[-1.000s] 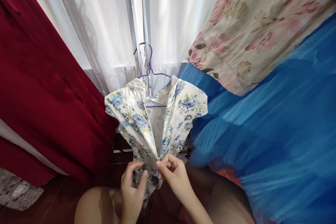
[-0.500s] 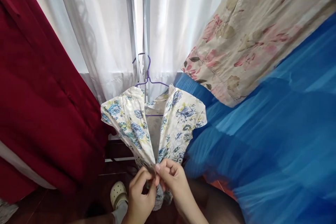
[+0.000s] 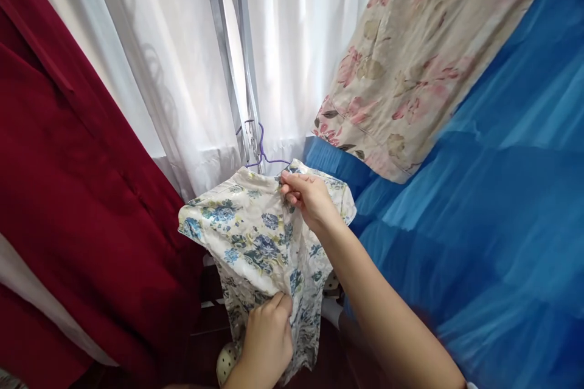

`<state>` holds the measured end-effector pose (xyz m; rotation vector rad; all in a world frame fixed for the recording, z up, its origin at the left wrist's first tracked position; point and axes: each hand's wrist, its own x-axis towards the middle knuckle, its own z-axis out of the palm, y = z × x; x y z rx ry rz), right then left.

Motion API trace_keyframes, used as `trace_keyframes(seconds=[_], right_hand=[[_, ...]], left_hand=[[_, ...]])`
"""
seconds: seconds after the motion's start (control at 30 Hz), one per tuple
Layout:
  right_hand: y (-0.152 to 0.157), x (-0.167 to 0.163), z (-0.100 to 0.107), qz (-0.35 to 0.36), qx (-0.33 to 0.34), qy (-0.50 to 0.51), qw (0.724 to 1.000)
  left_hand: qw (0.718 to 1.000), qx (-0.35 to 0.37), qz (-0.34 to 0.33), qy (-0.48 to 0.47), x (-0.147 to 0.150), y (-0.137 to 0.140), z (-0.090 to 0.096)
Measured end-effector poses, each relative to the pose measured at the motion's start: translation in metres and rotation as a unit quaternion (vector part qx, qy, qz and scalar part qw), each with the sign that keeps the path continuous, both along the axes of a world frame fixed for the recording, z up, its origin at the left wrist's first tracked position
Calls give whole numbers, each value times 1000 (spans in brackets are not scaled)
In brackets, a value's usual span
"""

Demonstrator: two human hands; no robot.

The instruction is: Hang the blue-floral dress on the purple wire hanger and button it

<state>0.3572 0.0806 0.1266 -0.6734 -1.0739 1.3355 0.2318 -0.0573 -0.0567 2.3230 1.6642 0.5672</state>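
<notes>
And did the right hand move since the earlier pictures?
Yes, up: the right hand went from low on the flowery garment to near its top, closer to the purple hanger.

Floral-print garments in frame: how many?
2. Blue-flowered garment on the purple hanger, held by left hand and right hand; pink-flowered garment at upper right, over blue fabric. Others may be hidden.

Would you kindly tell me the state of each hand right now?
Left hand: closed, holding the short-sleeved floral garment at mid-front.
Right hand: closed, pinching the same garment near its neckline.
</notes>
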Motion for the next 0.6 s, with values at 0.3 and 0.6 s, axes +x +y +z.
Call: trace_keyframes(seconds=[0.3, 0.6], right_hand=[[-22, -1, -12, -9, 58, -29, 998], [-28, 2, -19, -22, 152, -81, 985]], left_hand=[[950, 192, -9, -245, -27, 38, 77], [928, 334, -72, -152, -16, 100, 194]])
